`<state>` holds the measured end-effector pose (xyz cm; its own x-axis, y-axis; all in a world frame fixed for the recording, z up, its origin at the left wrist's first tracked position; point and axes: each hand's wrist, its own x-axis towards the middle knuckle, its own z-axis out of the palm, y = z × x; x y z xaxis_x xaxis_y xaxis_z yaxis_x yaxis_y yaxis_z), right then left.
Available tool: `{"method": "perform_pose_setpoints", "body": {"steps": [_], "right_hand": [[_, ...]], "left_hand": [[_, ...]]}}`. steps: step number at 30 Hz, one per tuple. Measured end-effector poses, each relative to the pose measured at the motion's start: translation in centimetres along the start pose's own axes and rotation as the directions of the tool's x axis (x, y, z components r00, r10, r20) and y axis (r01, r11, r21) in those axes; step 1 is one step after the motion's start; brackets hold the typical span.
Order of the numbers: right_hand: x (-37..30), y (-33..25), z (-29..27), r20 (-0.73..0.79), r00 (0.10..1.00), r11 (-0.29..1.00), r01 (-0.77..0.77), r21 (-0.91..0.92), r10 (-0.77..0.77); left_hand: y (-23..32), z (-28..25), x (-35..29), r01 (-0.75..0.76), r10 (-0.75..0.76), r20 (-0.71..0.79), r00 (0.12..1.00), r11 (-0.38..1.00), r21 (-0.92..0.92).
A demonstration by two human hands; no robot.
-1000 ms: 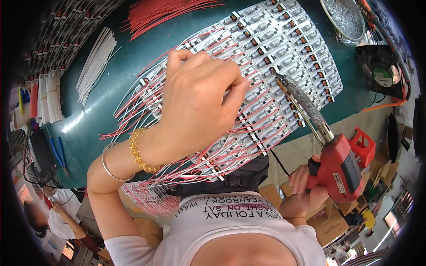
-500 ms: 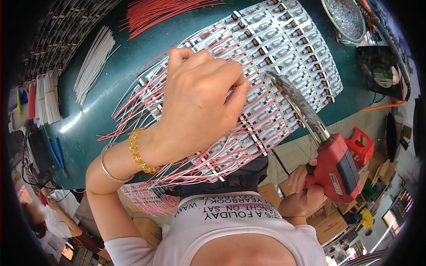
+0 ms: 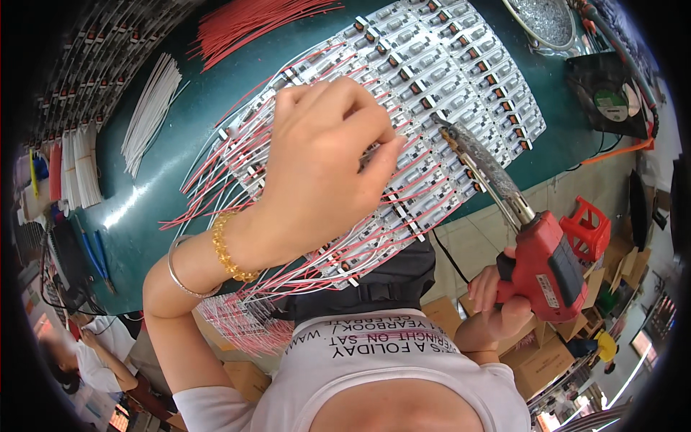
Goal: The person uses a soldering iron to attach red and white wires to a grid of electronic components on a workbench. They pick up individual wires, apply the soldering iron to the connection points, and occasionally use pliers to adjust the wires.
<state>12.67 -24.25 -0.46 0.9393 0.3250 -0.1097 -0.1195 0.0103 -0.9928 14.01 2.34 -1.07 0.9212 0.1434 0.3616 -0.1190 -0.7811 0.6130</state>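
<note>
My left hand (image 3: 327,165) is closed in a pinch above a panel of small circuit boards (image 3: 432,79). A thin red wire (image 3: 414,142) shows at its fingertips; the pinch itself is partly hidden by the knuckles. My right hand (image 3: 497,299) is wrapped round the handle of a red and black soldering gun (image 3: 551,266). The gun's metal tip (image 3: 439,119) points up and left onto the boards, a little right of my left fingertips. Many red and white wires (image 3: 216,183) trail from the boards toward the left and near edges.
Loose red wires (image 3: 252,25) and white wires (image 3: 150,111) lie on the green table (image 3: 119,237). At the right are a bowl of silvery material (image 3: 543,21), a black fan (image 3: 608,97) and a red stool (image 3: 584,229). Blue-handled pliers (image 3: 97,255) lie left. Another person (image 3: 101,353) sits lower left.
The view has shifted slightly, so the boards sit a little further left. Both hands keep nearly the same pose; the soldering gun's tip stays at the boards near my left fingertips.
</note>
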Motion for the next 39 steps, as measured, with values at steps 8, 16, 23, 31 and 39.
{"method": "perform_pose_setpoints", "body": {"steps": [8, 16, 23, 31, 39], "right_hand": [[-0.3, 0.4, -0.2, -0.003, 1.0, 1.0, -0.014, -0.021, 0.014], [-0.3, 0.3, 0.3, -0.03, 0.999, 0.997, 0.025, -0.07, -0.027], [-0.1, 0.2, 0.5, -0.037, 0.999, 0.998, 0.038, -0.055, -0.04], [-0.4, 0.6, 0.3, -0.02, 1.0, 0.998, -0.005, -0.068, 0.004], [0.1, 0.2, 0.0, 0.039, 0.998, 0.999, 0.041, -0.018, -0.04]], "left_hand": [[0.0, 0.6, -0.1, -0.034, 0.035, -0.01, 0.999, 0.999, 0.042], [-0.2, 0.8, -0.1, -0.049, 0.05, -0.021, 0.999, 0.998, 0.039], [-0.2, 0.7, -0.2, -0.043, 0.044, -0.018, 0.999, 0.998, 0.038], [-0.3, 0.8, -0.4, -0.052, 0.053, -0.036, 0.998, 0.998, 0.036], [-0.3, 1.1, -0.3, -0.055, 0.057, -0.05, 0.997, 0.998, 0.038]]}}
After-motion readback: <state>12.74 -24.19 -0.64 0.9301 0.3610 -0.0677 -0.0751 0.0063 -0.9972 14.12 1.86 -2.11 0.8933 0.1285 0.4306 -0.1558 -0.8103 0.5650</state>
